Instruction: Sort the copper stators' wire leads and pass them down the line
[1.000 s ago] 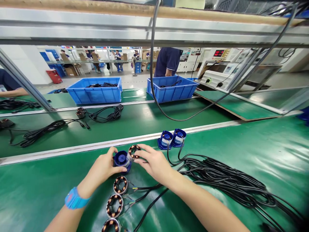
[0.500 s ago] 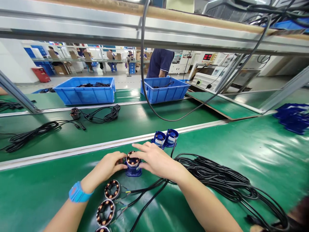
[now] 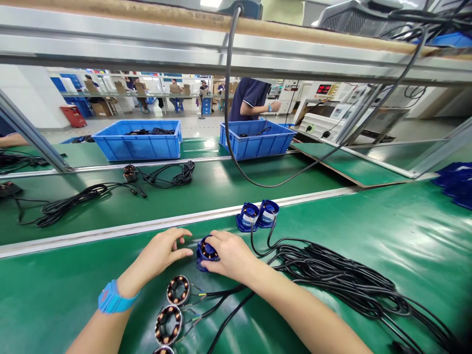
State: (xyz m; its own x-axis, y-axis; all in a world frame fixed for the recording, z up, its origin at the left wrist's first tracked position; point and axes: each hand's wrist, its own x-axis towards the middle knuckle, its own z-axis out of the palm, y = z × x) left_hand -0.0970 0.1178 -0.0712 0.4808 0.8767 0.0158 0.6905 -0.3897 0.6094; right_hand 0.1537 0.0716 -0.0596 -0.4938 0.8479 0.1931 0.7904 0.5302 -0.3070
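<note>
The coil ring [image 3: 204,247] now sits inside the blue housing [image 3: 201,262], so they likely handle as one; your right hand [image 3: 233,255] grips it, your left hand [image 3: 162,253] spreads empty.

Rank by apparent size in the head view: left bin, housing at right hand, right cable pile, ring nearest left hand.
1. Right cable pile
2. Left bin
Smallest, unranked: housing, ring; they look close, and the right hand hides part of the housing.

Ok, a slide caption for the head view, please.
Right hand grips a round blue plastic housing, left hand open beside it, copper-wound metal rings nearby on a green work surface.
</note>
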